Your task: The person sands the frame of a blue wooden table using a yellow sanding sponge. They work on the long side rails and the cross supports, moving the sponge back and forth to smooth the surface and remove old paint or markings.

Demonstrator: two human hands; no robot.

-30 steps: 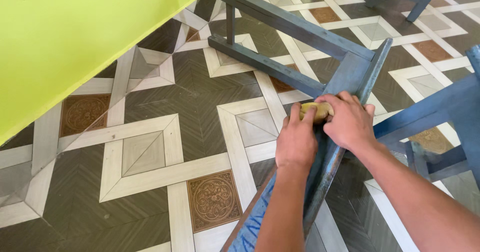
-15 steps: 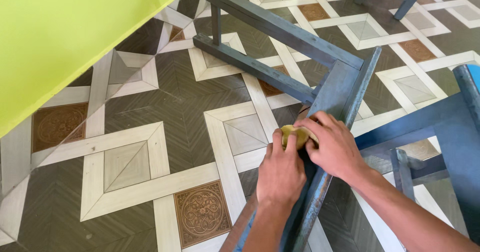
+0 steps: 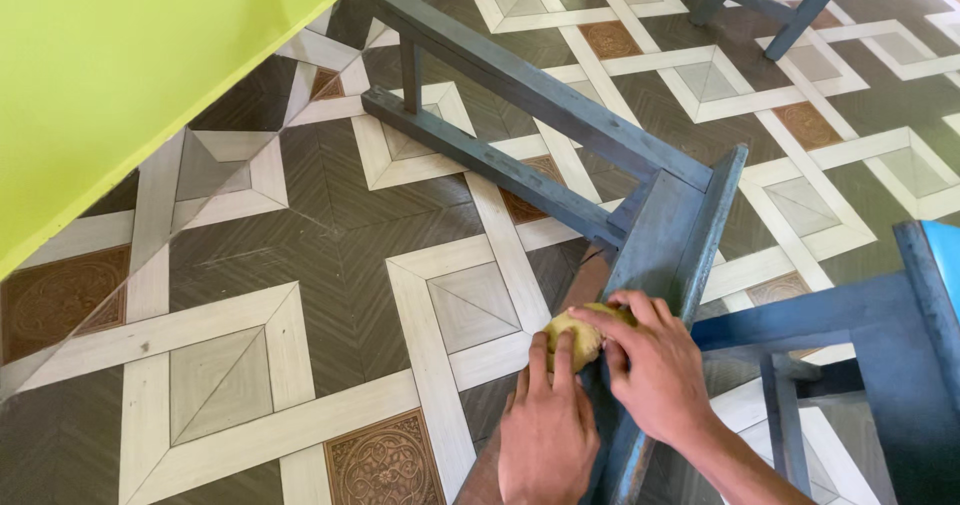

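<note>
Hands, left [image 3: 545, 430] and right [image 3: 655, 370], grip a crumpled yellowish pad [image 3: 575, 337] pressed against a worn blue-grey wooden frame [image 3: 655, 230].

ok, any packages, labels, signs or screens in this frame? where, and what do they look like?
None in view: no package, label, sign or screen.
What is there: left hand and right hand pressing a yellowish pad on a blue-grey painted wooden frame lying on a patterned tile floor.
Plain yellow-green wall at upper left, nothing posted on it.
</note>
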